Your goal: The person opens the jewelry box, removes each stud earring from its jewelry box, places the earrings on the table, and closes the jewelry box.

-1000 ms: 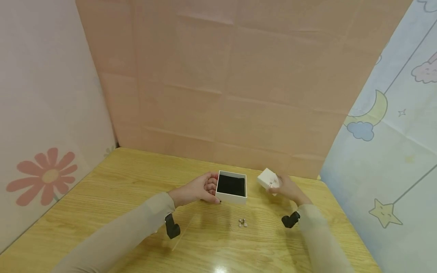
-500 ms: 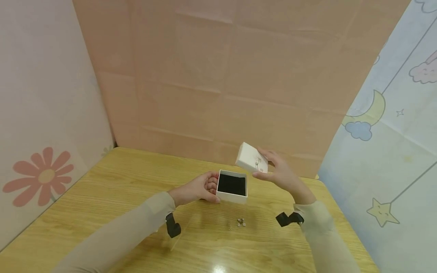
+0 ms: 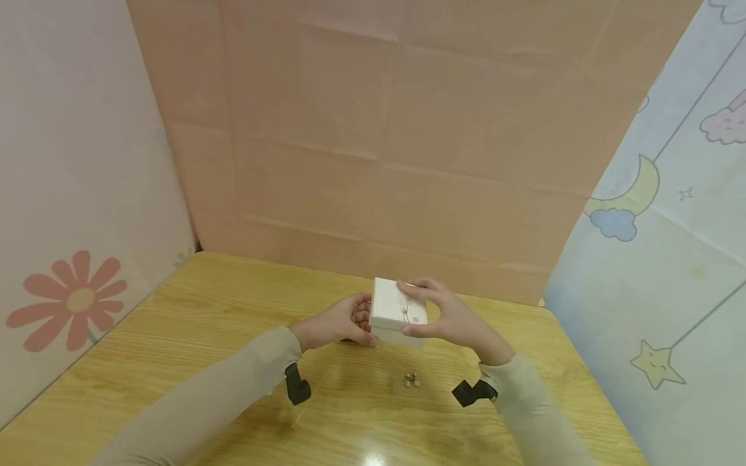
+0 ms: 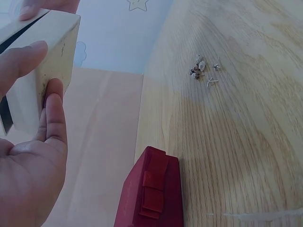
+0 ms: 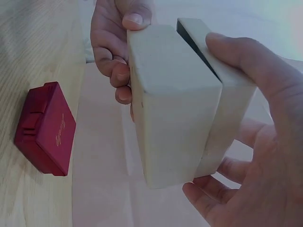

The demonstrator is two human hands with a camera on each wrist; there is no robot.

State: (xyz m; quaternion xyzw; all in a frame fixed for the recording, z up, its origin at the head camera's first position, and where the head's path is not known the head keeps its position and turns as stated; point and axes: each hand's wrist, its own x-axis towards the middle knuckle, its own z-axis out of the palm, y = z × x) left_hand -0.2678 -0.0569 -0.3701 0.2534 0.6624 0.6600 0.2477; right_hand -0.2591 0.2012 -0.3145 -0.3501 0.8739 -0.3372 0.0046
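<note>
My left hand (image 3: 337,321) holds the white box base (image 5: 173,106) from its left side, thumb at the near edge and fingers curled under it. Over the base's opening sits the white lid (image 3: 389,303), printed with a flower sprig and a small red seal. My right hand (image 3: 451,323) grips this lid by opposite edges. In the right wrist view the lid (image 5: 232,101) is slightly tilted, with a dark gap along one edge between it and the base. The black lining seen before is now mostly covered.
Small silvery trinkets (image 3: 412,380) lie on the wooden table (image 3: 245,388) in front of the box, with finer pieces beside them. A red box with a ribbon bow (image 4: 154,194) stands on the table, hidden behind my left hand in the head view. A peach backdrop (image 3: 373,162) rises behind.
My right hand has lifted the lid from the right, carried it left and lowered it onto the base. The left hand and the base have stayed nearly still.
</note>
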